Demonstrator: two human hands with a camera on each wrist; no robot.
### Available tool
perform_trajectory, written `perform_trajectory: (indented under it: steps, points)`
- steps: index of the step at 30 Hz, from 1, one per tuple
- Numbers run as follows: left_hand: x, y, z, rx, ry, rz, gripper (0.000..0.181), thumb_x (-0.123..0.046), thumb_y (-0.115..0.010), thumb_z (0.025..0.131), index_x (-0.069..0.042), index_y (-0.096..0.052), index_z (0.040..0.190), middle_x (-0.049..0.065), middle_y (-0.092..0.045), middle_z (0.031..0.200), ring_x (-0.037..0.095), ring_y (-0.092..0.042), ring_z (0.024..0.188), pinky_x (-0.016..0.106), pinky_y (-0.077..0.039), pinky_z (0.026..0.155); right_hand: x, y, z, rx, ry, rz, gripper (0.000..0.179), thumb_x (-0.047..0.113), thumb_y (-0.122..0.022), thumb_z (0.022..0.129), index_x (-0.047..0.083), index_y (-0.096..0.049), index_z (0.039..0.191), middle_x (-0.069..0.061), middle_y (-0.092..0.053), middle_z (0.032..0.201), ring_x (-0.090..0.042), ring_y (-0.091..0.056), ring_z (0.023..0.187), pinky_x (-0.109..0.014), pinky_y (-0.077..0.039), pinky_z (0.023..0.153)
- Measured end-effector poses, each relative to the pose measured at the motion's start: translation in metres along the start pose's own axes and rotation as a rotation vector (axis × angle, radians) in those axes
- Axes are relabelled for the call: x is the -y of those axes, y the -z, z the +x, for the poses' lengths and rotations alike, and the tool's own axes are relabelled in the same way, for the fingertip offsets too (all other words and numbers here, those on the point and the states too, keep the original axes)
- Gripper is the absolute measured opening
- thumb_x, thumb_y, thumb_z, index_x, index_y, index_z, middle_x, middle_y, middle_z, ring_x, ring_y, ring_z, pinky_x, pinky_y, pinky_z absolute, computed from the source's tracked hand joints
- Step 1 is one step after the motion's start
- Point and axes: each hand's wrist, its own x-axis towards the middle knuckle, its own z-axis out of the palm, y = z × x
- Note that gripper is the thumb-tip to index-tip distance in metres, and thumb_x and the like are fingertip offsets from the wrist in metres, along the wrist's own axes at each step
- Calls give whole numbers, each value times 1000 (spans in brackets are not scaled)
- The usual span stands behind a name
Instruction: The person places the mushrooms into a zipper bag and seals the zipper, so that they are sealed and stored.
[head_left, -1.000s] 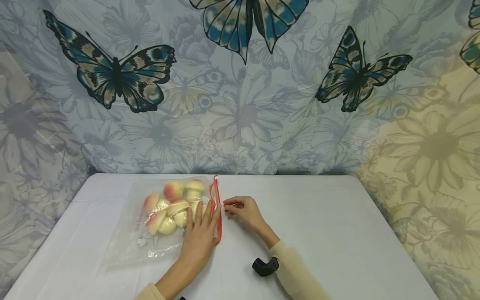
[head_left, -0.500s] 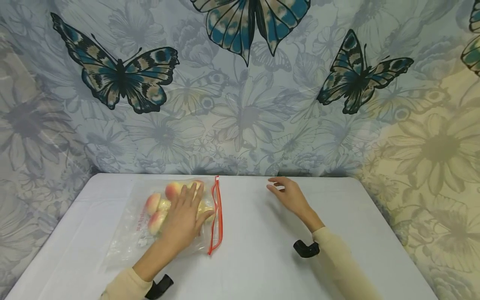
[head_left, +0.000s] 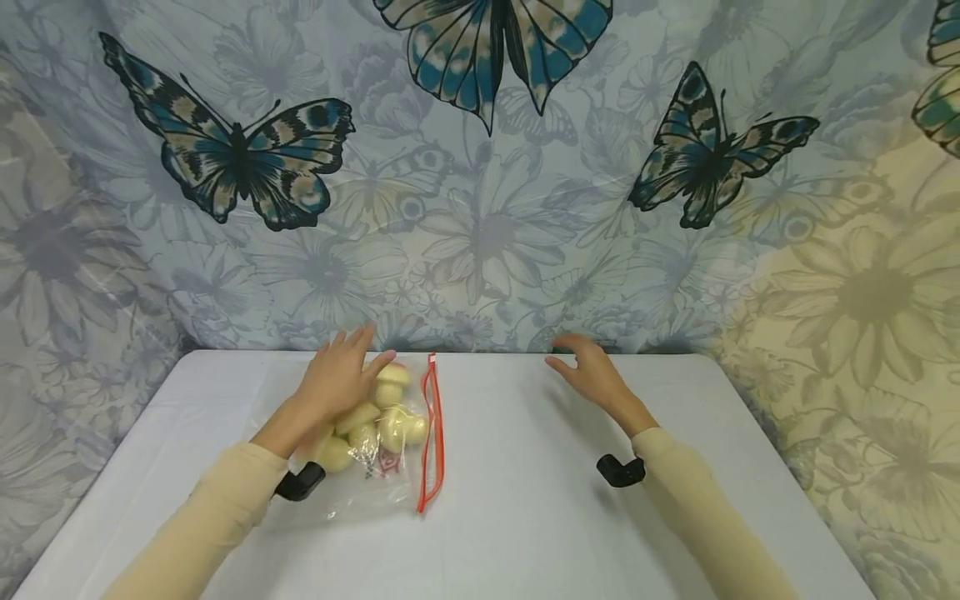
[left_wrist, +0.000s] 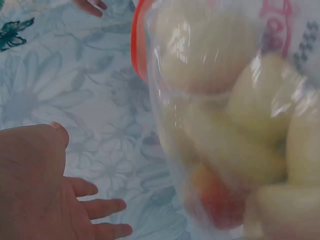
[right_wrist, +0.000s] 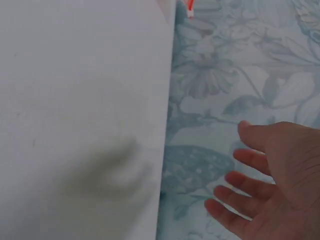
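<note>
A clear zip bag (head_left: 375,497) with a red zip edge lies on the left half of the white table, the zip facing right. Inside it are several pale yellow, mushroom-shaped pieces (head_left: 392,429), some with a red blush, as on the red-tinged piece (left_wrist: 217,197) in the left wrist view. My left hand (head_left: 335,379) is raised over the bag's far left part, fingers spread, holding nothing; it hides some of the pieces. Well to the right of the bag, my right hand (head_left: 596,377) hovers near the table's far edge with relaxed fingers and nothing in them.
The white table (head_left: 525,517) ends at a far edge against a wall covering (head_left: 487,250) printed with butterflies and flowers. Each wrist wears a black camera mount, such as the right mount (head_left: 621,471).
My left hand has lifted off the bag's zip side and moved left and away over it. My right hand has left the zip edge and moved right and toward the far edge.
</note>
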Motion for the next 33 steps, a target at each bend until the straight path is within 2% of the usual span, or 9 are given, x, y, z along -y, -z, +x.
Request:
perform_trajectory:
  steps: [9,14,18,19,21,23,25,30,33]
  points:
    - [8,-5,46,116,-1,-49,63,-43,-32,106,8,-46,141,27,-51,139,47,-46,128,59,-34,107,19,-21,26,95,-32,41,35,22,-59,99,-4,-65,122,-18,-66,122,-35,-62,109,-46,-52,90]
    - [9,-6,66,263,-21,-139,60,-40,-30,107,8,-48,139,26,-51,139,46,-44,130,56,-33,109,29,-45,42,111,-55,80,32,22,-58,99,-1,-68,119,-16,-69,115,-30,-67,100,-39,-56,82]
    - [13,-9,80,352,-27,-206,56,-34,-34,107,11,-51,134,29,-52,137,47,-43,131,55,-35,109,42,-67,53,120,-97,195,32,22,-57,99,-3,-69,116,-16,-72,104,-28,-70,91,-34,-57,73]
    - [15,-11,84,361,-20,-214,53,-33,-35,107,10,-57,127,28,-59,127,44,-51,124,53,-40,104,46,-74,56,118,-113,228,33,23,-58,99,-4,-70,114,-16,-72,101,-28,-70,88,-32,-57,70]
    - [17,-15,91,349,-20,-201,44,-27,-39,106,6,-67,99,21,-67,94,34,-64,92,44,-50,86,54,-88,60,115,-138,288,34,24,-57,100,-4,-71,111,-16,-73,97,-27,-71,85,-30,-57,66]
    - [18,-20,97,331,-3,-185,41,-23,-43,105,-2,-60,74,8,-55,67,21,-53,64,35,-47,67,63,-100,62,119,-161,338,37,28,-55,100,-4,-72,107,-16,-73,93,-27,-70,81,-28,-56,63]
    - [19,-25,103,327,8,-170,42,-21,-45,103,-7,-51,65,0,-41,59,14,-37,55,30,-38,57,72,-112,64,124,-170,375,40,30,-54,101,-4,-73,104,-15,-73,91,-26,-71,78,-27,-55,60]
    - [16,-35,111,365,-18,-163,36,-21,-47,103,1,-70,85,4,-62,73,13,-50,63,26,-42,60,91,-130,67,133,-203,424,43,34,-53,101,-3,-74,96,-14,-73,82,-24,-69,69,-22,-49,53]
    - [13,-41,113,396,-23,-197,34,-20,-48,102,3,-72,93,3,-61,73,12,-49,63,25,-42,59,97,-135,69,122,-225,416,41,35,-56,99,-1,-75,92,-12,-72,75,-20,-66,62,-20,-44,51]
